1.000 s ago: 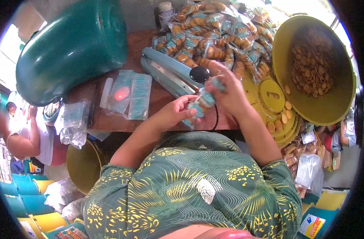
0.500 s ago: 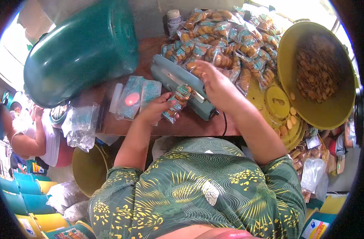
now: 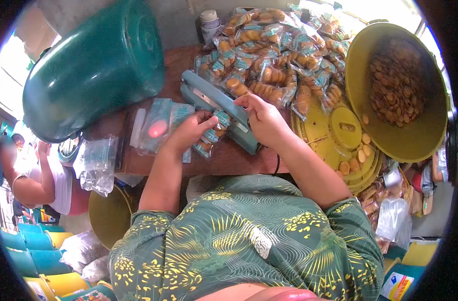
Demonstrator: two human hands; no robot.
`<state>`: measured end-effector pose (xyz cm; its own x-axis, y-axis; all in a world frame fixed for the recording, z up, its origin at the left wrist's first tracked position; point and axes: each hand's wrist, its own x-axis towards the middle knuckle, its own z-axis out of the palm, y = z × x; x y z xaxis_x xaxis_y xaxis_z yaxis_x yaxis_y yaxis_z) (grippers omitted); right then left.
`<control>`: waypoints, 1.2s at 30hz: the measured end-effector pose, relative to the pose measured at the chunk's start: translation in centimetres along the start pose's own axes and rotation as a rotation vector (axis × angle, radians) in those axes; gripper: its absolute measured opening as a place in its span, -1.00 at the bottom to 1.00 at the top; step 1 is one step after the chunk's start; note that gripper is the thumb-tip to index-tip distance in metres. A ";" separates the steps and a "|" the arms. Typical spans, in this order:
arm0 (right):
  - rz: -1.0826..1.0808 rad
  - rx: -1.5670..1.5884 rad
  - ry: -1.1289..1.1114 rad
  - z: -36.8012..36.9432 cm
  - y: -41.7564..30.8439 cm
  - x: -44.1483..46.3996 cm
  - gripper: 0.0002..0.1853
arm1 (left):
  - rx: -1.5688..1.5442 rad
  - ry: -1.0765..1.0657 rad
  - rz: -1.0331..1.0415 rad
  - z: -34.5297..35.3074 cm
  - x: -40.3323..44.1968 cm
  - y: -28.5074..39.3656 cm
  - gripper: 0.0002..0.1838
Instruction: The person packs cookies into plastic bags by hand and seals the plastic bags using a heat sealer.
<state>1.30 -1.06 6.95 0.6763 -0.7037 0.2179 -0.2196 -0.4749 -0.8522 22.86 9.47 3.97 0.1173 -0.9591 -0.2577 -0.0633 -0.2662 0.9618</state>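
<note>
My left hand is closed around a small clear packet of biscuits with teal print. The packet's upper end lies against the near side of a grey-blue bag sealer, which sits slantwise on the table. My right hand is bent over the right part of the sealer's arm, fingers on the far edge and thumb on the near side. Beyond the sealer spreads a heap of filled biscuit packets. Left of my left hand lie flat printed bags with a pink round object on top.
A large green tub lies tilted at the left. On the right, a tilted yellow tub holds many loose biscuits, beside a yellow lid with several biscuits. Clear plastic bags hang over the table's left edge. Another person is at far left.
My right hand has come down from above the sealer onto its arm, and its fingers have closed. The left hand has shifted slightly, and its packet hangs lower against the sealer's near side.
</note>
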 end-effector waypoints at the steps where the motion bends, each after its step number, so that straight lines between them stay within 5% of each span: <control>1: -0.008 -0.014 0.002 0.0 0.1 0.0 -0.69 | 0.019 0.003 0.043 0.1 0.4 -0.3 -0.43; 9: -0.087 -0.042 0.035 -0.1 0.3 -0.2 -0.75 | 0.309 0.082 0.134 1.3 0.2 -0.7 -0.28; 11: -0.342 0.008 0.174 -0.7 -0.3 -1.3 -0.76 | 0.452 0.046 0.028 2.5 -2.1 1.6 -0.28; 12: -0.469 0.031 0.240 -1.0 -0.6 -2.0 -0.77 | 0.639 -0.093 -0.092 3.4 -4.0 4.4 -0.30; 15: -0.400 0.089 0.267 -3.9 -2.6 -5.5 -0.78 | 0.910 -0.678 -0.102 3.7 -7.1 8.5 -0.34; 17: -0.334 0.120 0.237 -5.2 -1.4 -7.1 -0.77 | 0.971 -0.895 0.066 3.6 -7.2 11.6 -0.35; 19: -0.259 0.003 0.215 -7.0 -0.5 -8.8 -0.76 | 0.983 -0.540 0.768 2.3 -5.8 14.7 -0.39; 23: -0.240 -0.055 0.236 -8.3 1.3 -12.3 -0.75 | -0.241 -0.064 0.910 0.6 -3.8 22.2 -0.45; 25: -0.229 -0.144 0.280 -10.1 3.1 -13.8 -0.74 | -0.126 0.286 0.986 -1.5 -2.9 21.3 -0.44; 27: -0.144 -0.198 0.330 -12.8 4.5 -15.7 -0.75 | 0.181 0.632 0.766 -3.7 -0.7 16.9 -0.46; 29: 0.259 -0.146 0.519 -16.2 6.6 -17.3 -0.77 | 0.843 0.802 0.627 -5.2 1.1 10.2 -0.43; 31: 0.287 -0.541 0.679 -21.1 11.5 -19.0 -0.77 | 1.130 0.764 0.097 -4.4 0.7 5.7 -0.32; 33: 0.365 -0.758 0.771 -24.9 14.8 -19.9 -0.73 | 1.388 0.749 -0.083 -4.5 0.9 1.3 -0.34; 36: 0.735 -1.006 0.613 -27.0 17.4 -19.2 -0.69 | 1.536 0.687 -0.245 -2.7 0.5 -0.5 -0.39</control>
<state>-34.47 -10.09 0.82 -0.1700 -0.9482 0.2685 -0.9705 0.1138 -0.2128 25.64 9.42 3.59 0.6183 -0.7788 0.1054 -0.7612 -0.6269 -0.1663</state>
